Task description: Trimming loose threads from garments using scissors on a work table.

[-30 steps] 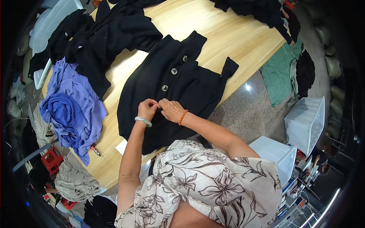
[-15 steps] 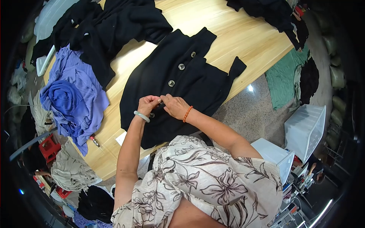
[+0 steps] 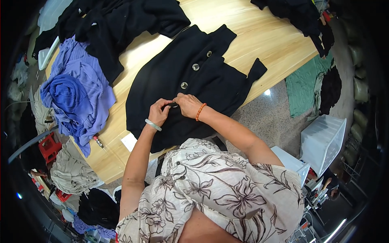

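In the head view, a black garment point(image 3: 156, 77) lies on the wooden table point(image 3: 267, 38), beneath and beyond both hands; the left hand point(image 3: 159, 111) and right hand point(image 3: 189, 105) pinch its front beside a button point(image 3: 174, 105).

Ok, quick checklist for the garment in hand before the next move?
1. Garment spread on the table: ok, mostly flat.
2. Left hand on it: ok, pinching black fabric.
3. Right hand grip: cannot tell, fingertips partly hidden.
4. Three buttons beyond the hands uncovered: ok.
5. Button at the fingers uncovered: not ok, partly covered.
6. Purple cloth apart from garment: ok.
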